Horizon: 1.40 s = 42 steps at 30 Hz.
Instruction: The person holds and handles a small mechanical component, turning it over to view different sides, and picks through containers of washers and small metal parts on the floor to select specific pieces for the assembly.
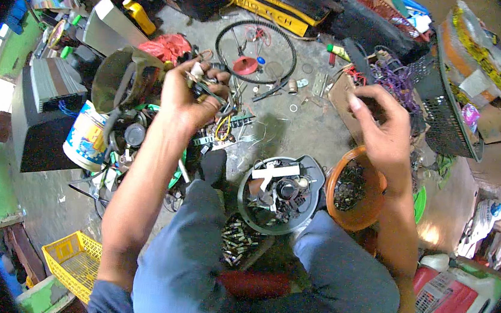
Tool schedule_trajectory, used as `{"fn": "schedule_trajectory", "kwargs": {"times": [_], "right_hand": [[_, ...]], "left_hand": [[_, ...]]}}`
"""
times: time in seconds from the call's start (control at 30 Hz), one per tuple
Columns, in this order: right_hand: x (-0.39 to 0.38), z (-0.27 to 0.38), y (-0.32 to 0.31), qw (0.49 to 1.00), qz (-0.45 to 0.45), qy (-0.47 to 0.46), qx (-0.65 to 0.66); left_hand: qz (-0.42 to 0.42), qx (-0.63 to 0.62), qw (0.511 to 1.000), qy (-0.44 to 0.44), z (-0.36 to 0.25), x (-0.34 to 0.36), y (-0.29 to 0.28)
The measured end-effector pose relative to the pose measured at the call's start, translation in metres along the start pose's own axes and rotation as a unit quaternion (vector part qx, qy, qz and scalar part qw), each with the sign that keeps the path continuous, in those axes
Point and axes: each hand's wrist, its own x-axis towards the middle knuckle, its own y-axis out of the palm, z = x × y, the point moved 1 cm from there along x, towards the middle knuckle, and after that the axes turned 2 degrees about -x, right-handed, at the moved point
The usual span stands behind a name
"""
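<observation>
My left hand is raised palm up over the clutter at the left. Its curled fingers hold a handful of small mixed parts, white and dark, too jumbled to name singly. My right hand hovers above the orange bowl and a cardboard piece. Its thumb and forefinger come close together; anything between them is too small to make out. Small dark bits lie in the orange bowl. Between my knees stands a grey basin of mixed scrap, including a white strip.
A black ring lies on the floor ahead, with a red funnel-like piece inside it. At the left are a white bucket and a yellow basket. A black perforated basket leans at the right.
</observation>
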Motion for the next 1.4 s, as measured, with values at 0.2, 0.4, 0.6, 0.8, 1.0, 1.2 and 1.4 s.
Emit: {"fn": "schedule_trajectory", "kwargs": {"times": [0.2, 0.4, 0.6, 0.8, 1.0, 1.2, 1.4], "right_hand": [[-0.029, 0.121, -0.067, 0.995, -0.023, -0.082, -0.050], [-0.053, 0.220, -0.078, 0.957, 0.005, -0.287, -0.050], [-0.092, 0.248, -0.070, 0.957, -0.037, -0.289, -0.004], [-0.131, 0.231, -0.060, 0.969, -0.003, -0.248, 0.002], [-0.150, 0.225, -0.055, 0.966, 0.025, -0.258, 0.004], [-0.160, 0.211, -0.051, 0.962, 0.082, -0.259, -0.040], [-0.164, 0.191, -0.049, 0.962, 0.096, -0.252, -0.053]], "left_hand": [[0.052, 0.020, 0.997, 0.053, -0.013, -0.105, 0.134], [0.034, -0.011, 0.997, 0.072, 0.028, -0.187, 0.189], [0.056, -0.078, 0.995, 0.020, 0.070, -0.236, 0.158], [0.026, -0.102, 0.994, 0.035, 0.111, -0.280, 0.112], [0.009, -0.088, 0.996, 0.026, 0.140, -0.300, 0.102], [0.019, -0.016, 0.998, 0.055, 0.157, -0.303, 0.096], [0.041, -0.032, 0.999, 0.015, 0.173, -0.295, 0.087]]}}
